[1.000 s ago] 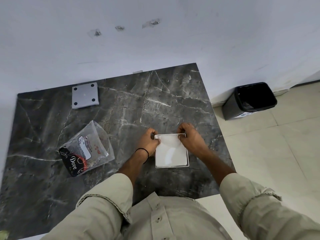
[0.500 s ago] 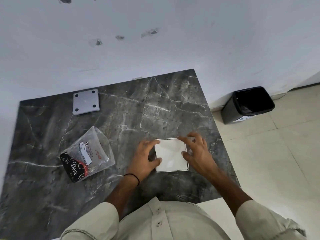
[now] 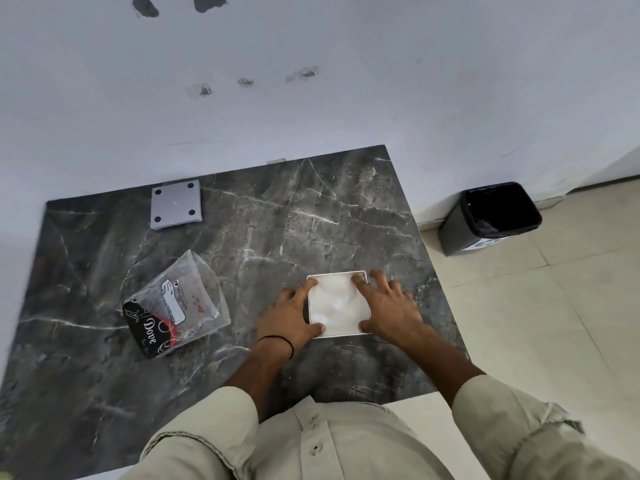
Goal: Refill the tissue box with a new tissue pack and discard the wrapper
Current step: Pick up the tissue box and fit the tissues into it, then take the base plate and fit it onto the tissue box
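A square tissue box [image 3: 337,304] stands open-topped on the dark marble table [image 3: 277,220], with white tissues filling it. My left hand [image 3: 294,315] rests against the box's left side, thumb at the near corner and a finger at the far corner. My right hand [image 3: 389,308] lies over the right side, fingers spread on the far right corner and thumb at the near edge. The emptied clear plastic wrapper [image 3: 176,304], printed "Dove" on black, lies flat to the left. A grey square lid [image 3: 176,204] with dark corner pads sits near the wall.
A black waste bin [image 3: 491,216] with a dark liner stands on the tiled floor to the right of the table, against the white wall. The table's right edge runs just beyond the box.
Both hands slid from the box's far edge to its sides, with the fingers spread wider. My head view tilted up slightly.
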